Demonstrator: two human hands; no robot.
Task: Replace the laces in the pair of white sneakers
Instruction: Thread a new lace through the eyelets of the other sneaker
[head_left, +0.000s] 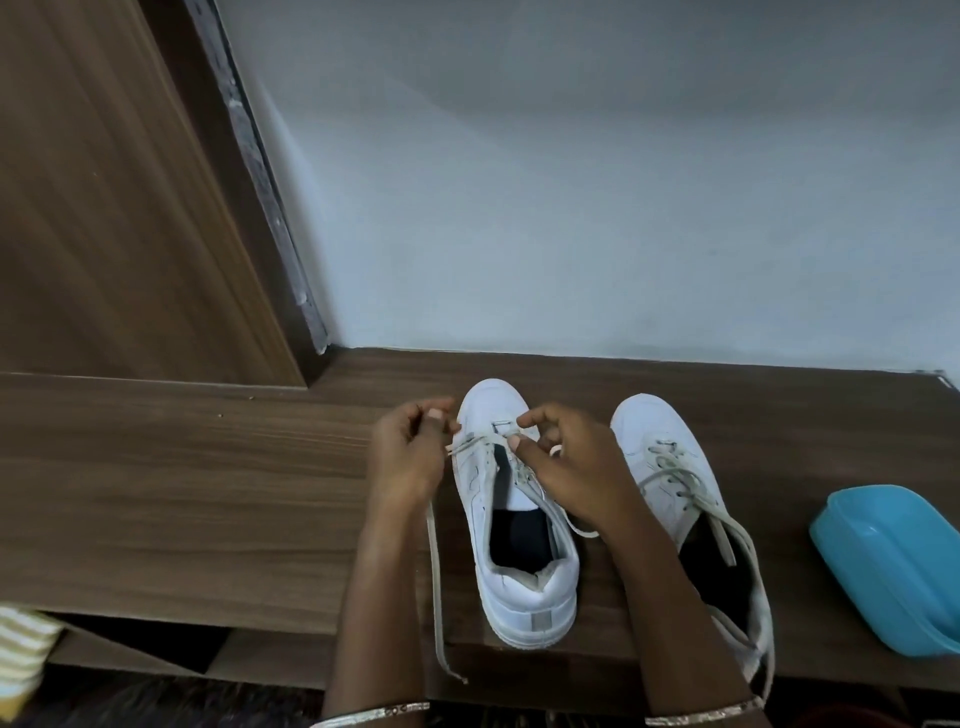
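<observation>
1. Squarely in the head view, two white sneakers stood side by side on a brown wooden counter (182, 493). Their toes pointed at the far wall (571, 208) and their heels sat at the near edge.
2. The left sneaker (524, 571) lay between the two hands. Its lace (435, 571) passed only through the far eyelets by the toe, and the tongue below them was bare.
3. The left hand (410, 457) was closed, pinching one strand of that lace between thumb and curled fingers just left of the toe. The strand's tail ran past the wrist and hung over the counter's near edge.
4. The right hand (566, 462), fingers curled, pinched the other strand at the far eyelets. That strand's tail lay on the counter between the shoes.
5. The right sneaker (660, 452) stood just beside, partly hidden by the right forearm. It was laced criss-cross, and its loose lace ends (727, 525) trailed toward the heel.
6. A blue plastic container (893, 561) lay at the right edge, apart from the shoes.
7. A thin bangle (384, 713) circled each wrist. A striped cloth (23, 654) showed at the near left below the counter, and a wooden panel (104, 208) rose at the far left.
</observation>
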